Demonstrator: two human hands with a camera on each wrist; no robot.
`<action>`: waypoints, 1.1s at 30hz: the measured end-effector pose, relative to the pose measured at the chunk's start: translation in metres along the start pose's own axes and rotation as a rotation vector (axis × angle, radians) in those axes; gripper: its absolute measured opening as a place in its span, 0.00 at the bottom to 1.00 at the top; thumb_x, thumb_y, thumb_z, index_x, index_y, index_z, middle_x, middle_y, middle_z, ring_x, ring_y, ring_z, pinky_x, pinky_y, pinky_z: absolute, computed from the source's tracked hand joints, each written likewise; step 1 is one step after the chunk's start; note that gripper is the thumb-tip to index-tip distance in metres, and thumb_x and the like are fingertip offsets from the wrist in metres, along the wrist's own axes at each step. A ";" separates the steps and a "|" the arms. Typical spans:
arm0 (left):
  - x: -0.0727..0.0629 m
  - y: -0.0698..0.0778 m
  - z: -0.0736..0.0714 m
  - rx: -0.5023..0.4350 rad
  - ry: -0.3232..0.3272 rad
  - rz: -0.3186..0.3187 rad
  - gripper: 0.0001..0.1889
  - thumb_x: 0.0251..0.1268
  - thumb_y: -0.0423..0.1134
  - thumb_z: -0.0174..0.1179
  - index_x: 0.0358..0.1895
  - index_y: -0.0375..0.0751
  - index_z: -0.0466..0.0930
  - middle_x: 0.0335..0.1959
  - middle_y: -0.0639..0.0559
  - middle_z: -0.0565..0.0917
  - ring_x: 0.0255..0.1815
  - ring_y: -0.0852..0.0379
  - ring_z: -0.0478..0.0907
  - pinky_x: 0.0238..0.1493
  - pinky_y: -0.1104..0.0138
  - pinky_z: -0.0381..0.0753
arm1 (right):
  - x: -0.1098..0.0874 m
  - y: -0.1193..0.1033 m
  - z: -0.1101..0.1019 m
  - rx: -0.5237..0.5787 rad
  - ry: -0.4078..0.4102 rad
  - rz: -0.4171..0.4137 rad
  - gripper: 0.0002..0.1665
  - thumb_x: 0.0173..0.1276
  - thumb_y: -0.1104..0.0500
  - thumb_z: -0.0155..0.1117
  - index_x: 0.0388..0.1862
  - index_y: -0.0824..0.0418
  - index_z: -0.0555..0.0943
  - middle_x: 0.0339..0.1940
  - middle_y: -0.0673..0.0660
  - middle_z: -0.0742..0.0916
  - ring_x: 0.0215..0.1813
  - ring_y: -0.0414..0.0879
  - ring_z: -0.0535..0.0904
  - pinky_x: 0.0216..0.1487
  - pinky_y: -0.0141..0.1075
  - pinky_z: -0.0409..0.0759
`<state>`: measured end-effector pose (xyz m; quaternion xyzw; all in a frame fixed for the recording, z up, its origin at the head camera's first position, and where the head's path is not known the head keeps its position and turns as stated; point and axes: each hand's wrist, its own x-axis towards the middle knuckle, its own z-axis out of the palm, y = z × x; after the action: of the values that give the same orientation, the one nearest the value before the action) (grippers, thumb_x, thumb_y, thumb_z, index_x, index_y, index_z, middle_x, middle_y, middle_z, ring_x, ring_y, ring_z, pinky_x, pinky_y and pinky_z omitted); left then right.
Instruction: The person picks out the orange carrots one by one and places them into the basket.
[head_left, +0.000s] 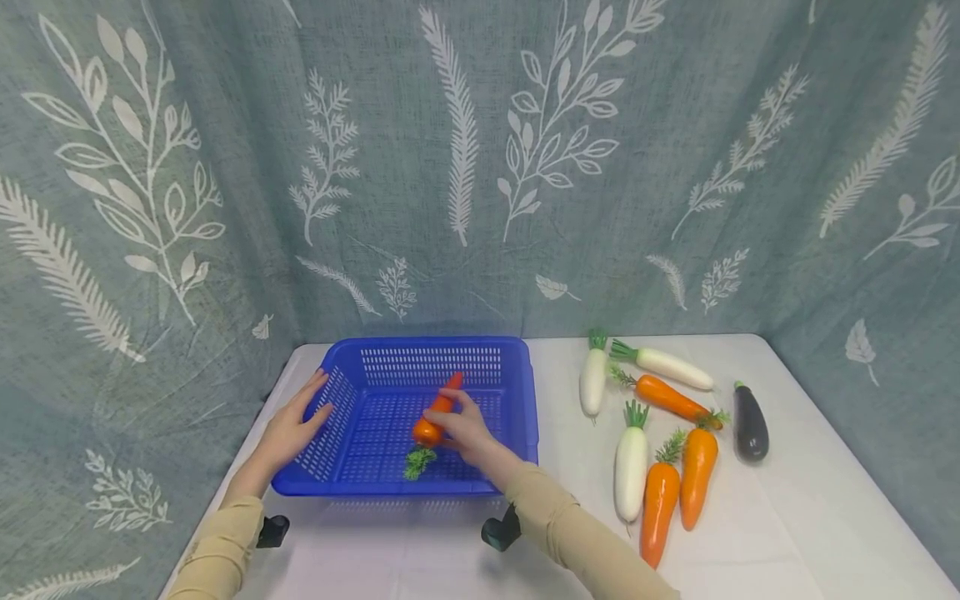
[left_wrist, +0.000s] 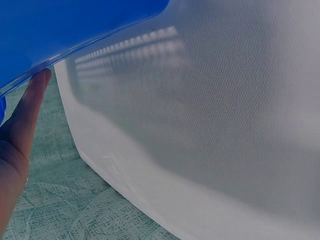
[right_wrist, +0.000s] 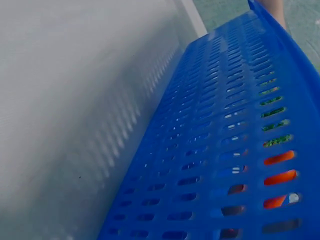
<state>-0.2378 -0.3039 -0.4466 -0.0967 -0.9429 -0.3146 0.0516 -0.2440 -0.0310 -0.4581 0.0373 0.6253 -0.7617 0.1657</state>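
A blue perforated plastic basket [head_left: 420, 485] sits on the white table. Inside it, my right hand [head_left: 467, 429] grips an orange carrot [head_left: 429, 432] by its thick upper part; the green leafy top points toward me and the tip points away. Through the basket's slots the right wrist view shows bits of the carrot [right_wrist: 280, 177], but the right hand is mostly hidden there. My left hand [head_left: 294, 427] rests at the basket's left rim with fingers extended and thumb spread. In the left wrist view, a fingertip of the left hand [left_wrist: 22, 120] touches the rim's underside.
Right of the basket lie white radishes [head_left: 632, 473], more carrots [head_left: 660, 508] and a dark eggplant [head_left: 750, 425]. A patterned grey-green curtain [head_left: 420, 208] hangs behind the table and along both sides. The white table [head_left: 360, 550] extends in front of the basket.
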 end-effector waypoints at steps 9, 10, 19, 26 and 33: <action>0.000 0.001 0.000 -0.004 0.003 0.005 0.30 0.71 0.39 0.49 0.71 0.29 0.54 0.74 0.32 0.53 0.71 0.28 0.52 0.68 0.37 0.54 | 0.003 0.002 0.006 -0.107 0.030 -0.016 0.31 0.61 0.68 0.62 0.63 0.68 0.68 0.57 0.71 0.75 0.50 0.62 0.81 0.46 0.50 0.84; 0.000 0.001 0.000 -0.002 0.003 0.005 0.30 0.71 0.39 0.48 0.71 0.29 0.54 0.74 0.32 0.53 0.71 0.28 0.52 0.68 0.37 0.54 | 0.003 0.003 0.006 -0.129 0.031 -0.018 0.30 0.60 0.68 0.62 0.63 0.68 0.68 0.56 0.71 0.75 0.49 0.61 0.81 0.45 0.49 0.85; -0.001 0.002 -0.001 -0.006 -0.001 -0.002 0.30 0.71 0.40 0.48 0.71 0.29 0.54 0.74 0.32 0.52 0.71 0.28 0.52 0.67 0.36 0.53 | 0.003 0.007 0.006 -0.341 0.084 -0.020 0.27 0.56 0.68 0.67 0.57 0.66 0.74 0.49 0.68 0.79 0.42 0.53 0.80 0.40 0.42 0.86; 0.001 0.001 -0.001 -0.001 0.000 -0.003 0.30 0.72 0.40 0.48 0.71 0.30 0.54 0.74 0.33 0.52 0.71 0.28 0.53 0.67 0.37 0.54 | 0.002 0.007 0.007 -0.349 0.077 0.004 0.28 0.56 0.69 0.66 0.57 0.68 0.73 0.49 0.69 0.79 0.45 0.55 0.80 0.43 0.43 0.86; 0.001 0.001 -0.002 -0.002 -0.013 -0.015 0.30 0.72 0.40 0.48 0.71 0.30 0.53 0.74 0.32 0.52 0.71 0.28 0.53 0.68 0.37 0.54 | 0.000 0.004 0.007 -0.367 0.050 0.065 0.26 0.57 0.70 0.65 0.57 0.67 0.74 0.48 0.67 0.81 0.42 0.53 0.82 0.40 0.42 0.86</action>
<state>-0.2385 -0.3043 -0.4445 -0.0919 -0.9435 -0.3153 0.0432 -0.2417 -0.0383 -0.4603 0.0455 0.7563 -0.6278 0.1787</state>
